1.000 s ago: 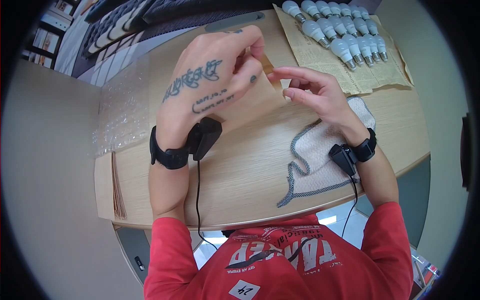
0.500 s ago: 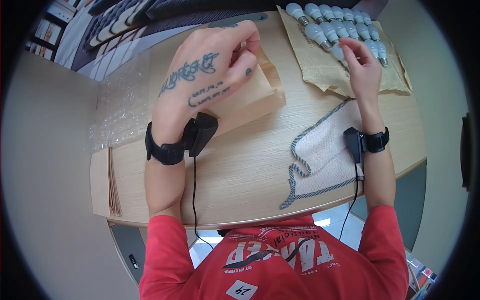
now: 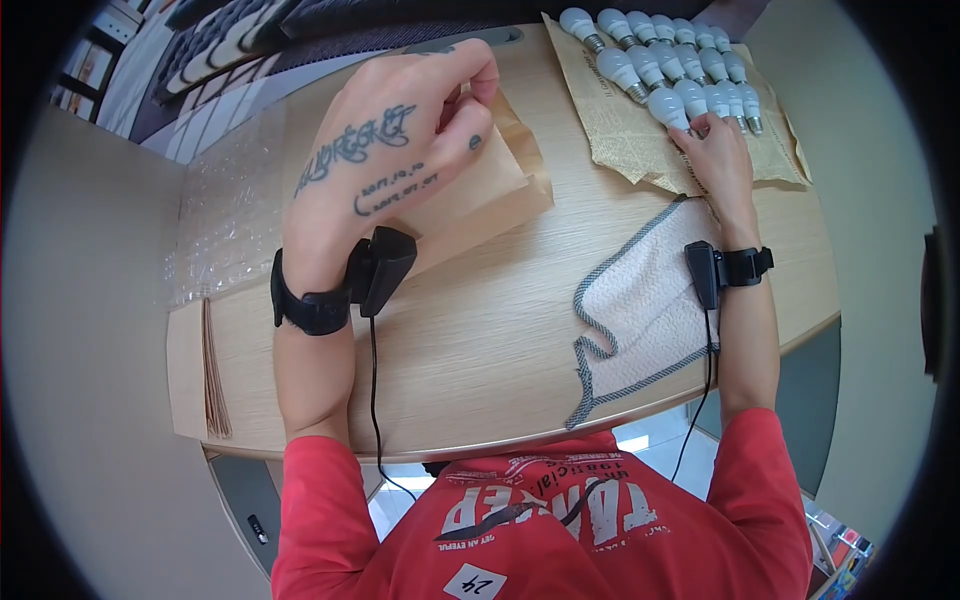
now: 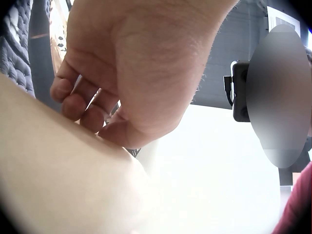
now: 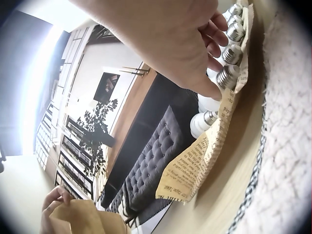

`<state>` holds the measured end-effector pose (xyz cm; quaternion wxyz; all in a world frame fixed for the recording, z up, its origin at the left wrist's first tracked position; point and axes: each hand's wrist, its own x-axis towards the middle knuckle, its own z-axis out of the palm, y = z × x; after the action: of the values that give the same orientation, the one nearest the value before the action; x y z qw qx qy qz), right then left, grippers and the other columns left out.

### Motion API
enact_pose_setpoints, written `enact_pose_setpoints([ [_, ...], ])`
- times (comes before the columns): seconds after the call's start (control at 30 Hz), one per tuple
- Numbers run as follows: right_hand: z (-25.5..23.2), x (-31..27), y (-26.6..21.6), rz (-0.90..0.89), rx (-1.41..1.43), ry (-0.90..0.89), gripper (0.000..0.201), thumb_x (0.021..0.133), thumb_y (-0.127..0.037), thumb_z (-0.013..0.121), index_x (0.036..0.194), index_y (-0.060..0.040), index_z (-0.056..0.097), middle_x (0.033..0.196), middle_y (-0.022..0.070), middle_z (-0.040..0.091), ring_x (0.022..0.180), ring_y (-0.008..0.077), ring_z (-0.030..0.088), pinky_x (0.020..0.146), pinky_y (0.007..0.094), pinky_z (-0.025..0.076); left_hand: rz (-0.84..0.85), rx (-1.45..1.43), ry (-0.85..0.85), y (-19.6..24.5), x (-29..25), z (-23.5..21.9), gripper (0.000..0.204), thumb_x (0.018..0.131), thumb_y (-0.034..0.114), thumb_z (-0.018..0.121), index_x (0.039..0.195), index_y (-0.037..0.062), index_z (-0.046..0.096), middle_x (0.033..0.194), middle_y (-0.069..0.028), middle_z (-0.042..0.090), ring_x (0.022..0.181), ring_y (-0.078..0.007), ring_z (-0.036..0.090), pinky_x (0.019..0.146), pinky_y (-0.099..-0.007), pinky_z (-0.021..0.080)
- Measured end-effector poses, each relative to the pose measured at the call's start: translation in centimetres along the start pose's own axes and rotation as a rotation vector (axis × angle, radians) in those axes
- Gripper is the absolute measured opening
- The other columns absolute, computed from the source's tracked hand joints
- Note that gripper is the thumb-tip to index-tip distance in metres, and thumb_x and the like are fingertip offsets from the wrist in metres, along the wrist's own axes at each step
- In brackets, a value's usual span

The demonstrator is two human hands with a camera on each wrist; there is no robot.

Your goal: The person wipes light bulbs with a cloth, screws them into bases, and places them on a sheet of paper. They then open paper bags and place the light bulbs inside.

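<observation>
The left hand [image 3: 390,140] grips the edge of a brown paper bag [image 3: 480,205] above the left half of the table; in the left wrist view its fingers [image 4: 92,114] curl over the pale paper [image 4: 63,165]. At the front left of the bulb rows, the right hand [image 3: 722,170] pinches a white light bulb [image 3: 665,107] near its screw base. The right wrist view shows thumb and fingers around that bulb, its metal base [image 5: 227,77] close to the newsprint sheet [image 5: 195,165]. Other bulbs [image 3: 615,68] lie in rows on this sheet.
A white cloth [image 3: 640,300] with a dark stitched edge lies near the right forearm. Flat folded paper bags [image 3: 190,370] are stacked at the table's left edge, below clear bubble wrap [image 3: 225,220]. A dark tufted sofa [image 5: 153,151] stands beyond the table.
The right hand has left the bag's opening, moved right to the bulbs and taken hold of one. The left hand has shifted slightly left with the bag.
</observation>
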<state>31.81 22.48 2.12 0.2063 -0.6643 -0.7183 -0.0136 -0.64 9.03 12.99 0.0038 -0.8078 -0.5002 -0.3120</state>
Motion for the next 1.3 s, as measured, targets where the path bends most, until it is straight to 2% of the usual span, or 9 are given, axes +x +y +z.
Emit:
enact_pose_setpoints([
  [0.5, -3.4, 0.9, 1.0, -0.044, 0.049, -0.021, 0.038, 0.083, -0.036, 0.072, 0.094, 0.0003, 0.072, 0.091, 0.0191, 0.070, 0.082, 0.0359, 0.065, 0.074, 0.0409, 0.051, 0.036, -0.032, 0.003, -0.4, 0.0, 0.2, 0.009, 0.081, 0.007, 0.053, 0.089, 0.0037, 0.056, 0.060, -0.0057, 0.043, 0.053, -0.0154, 0.043, 0.052, -0.0293, 0.035],
  [0.63, -6.8, 2.4, 1.4, -0.213, 0.415, 0.137, 0.038, 0.089, -0.037, 0.069, 0.101, -0.0004, 0.071, 0.087, 0.0115, 0.072, 0.076, 0.0206, 0.067, 0.067, 0.0329, 0.050, 0.032, -0.022, -0.012, -0.8, -0.1, 0.2, 0.008, 0.082, 0.008, 0.053, 0.089, 0.0038, 0.055, 0.060, -0.0058, 0.041, 0.054, -0.0154, 0.042, 0.053, -0.0299, 0.034],
  [0.67, -7.8, 1.7, 0.7, -0.272, 0.530, 0.071, 0.037, 0.094, -0.034, 0.065, 0.107, 0.0001, 0.069, 0.089, 0.0064, 0.071, 0.080, 0.0136, 0.065, 0.072, 0.0291, 0.050, 0.018, -0.018, -0.028, -0.9, -0.1, 0.1, 0.008, 0.082, 0.008, 0.053, 0.089, 0.0039, 0.055, 0.061, -0.0057, 0.041, 0.054, -0.0153, 0.042, 0.053, -0.0299, 0.034],
  [0.77, -10.2, -3.2, -1.0, -0.349, 0.634, -0.310, 0.033, 0.096, -0.028, 0.063, 0.112, 0.0005, 0.065, 0.092, 0.0043, 0.068, 0.085, 0.0134, 0.063, 0.080, 0.0284, 0.049, 0.009, -0.016, -0.030, -1.0, 0.2, -0.1, 0.008, 0.082, 0.009, 0.053, 0.088, 0.0046, 0.056, 0.061, -0.0053, 0.042, 0.054, -0.0149, 0.042, 0.053, -0.0295, 0.034],
  [0.9, -11.0, -11.0, -0.2, -0.202, 0.657, -0.615, 0.027, 0.096, -0.020, 0.064, 0.113, 0.0002, 0.063, 0.093, 0.0043, 0.067, 0.087, 0.0120, 0.061, 0.082, 0.0284, 0.049, -0.002, -0.004, -0.045, -1.2, 0.0, -0.2, 0.008, 0.082, 0.010, 0.053, 0.087, 0.0053, 0.056, 0.061, -0.0044, 0.043, 0.055, -0.0137, 0.043, 0.053, -0.0285, 0.034],
  [1.0, -13.0, -13.9, 0.8, -0.215, 0.481, -0.947, 0.028, 0.094, -0.019, 0.065, 0.114, 0.0000, 0.062, 0.094, 0.0064, 0.068, 0.087, 0.0123, 0.063, 0.081, 0.0286, 0.050, -0.145, -0.101, -0.071, 0.0, 0.9, -1.2, 0.011, 0.075, 0.008, 0.058, 0.084, 0.0008, 0.061, 0.065, -0.0173, 0.062, 0.059, -0.0299, 0.062, 0.057, -0.0358, 0.046],
  [1.1, -15.0, -13.9, 1.5, -0.054, 0.359, -0.964, 0.029, 0.093, -0.018, 0.066, 0.116, -0.0001, 0.061, 0.094, 0.0082, 0.068, 0.089, 0.0144, 0.065, 0.081, 0.0293, 0.051, -0.179, -0.123, -0.109, 0.3, 1.1, -1.2, 0.010, 0.075, 0.006, 0.058, 0.083, 0.0008, 0.061, 0.066, -0.0167, 0.062, 0.058, -0.0299, 0.062, 0.056, -0.0358, 0.046],
  [1.2, -14.0, -13.3, 1.6, -0.202, 0.626, -0.793, 0.029, 0.095, -0.020, 0.065, 0.117, -0.0005, 0.060, 0.096, 0.0077, 0.069, 0.093, 0.0165, 0.067, 0.082, 0.0306, 0.052, -0.116, -0.111, -0.068, 0.2, 0.9, -0.9, 0.010, 0.075, 0.006, 0.057, 0.083, 0.0008, 0.060, 0.065, -0.0165, 0.062, 0.058, -0.0311, 0.061, 0.056, -0.0359, 0.046],
  [1.3, -11.1, -12.9, -1.0, -0.372, 0.650, -0.807, 0.032, 0.098, -0.023, 0.060, 0.120, -0.0008, 0.056, 0.103, 0.0123, 0.068, 0.095, 0.0230, 0.067, 0.084, 0.0339, 0.052, 0.055, 0.023, -0.030, -1.7, -0.1, 0.6, 0.007, 0.082, 0.010, 0.053, 0.087, 0.0051, 0.056, 0.061, -0.0040, 0.044, 0.055, -0.0129, 0.043, 0.053, -0.0283, 0.034],
])
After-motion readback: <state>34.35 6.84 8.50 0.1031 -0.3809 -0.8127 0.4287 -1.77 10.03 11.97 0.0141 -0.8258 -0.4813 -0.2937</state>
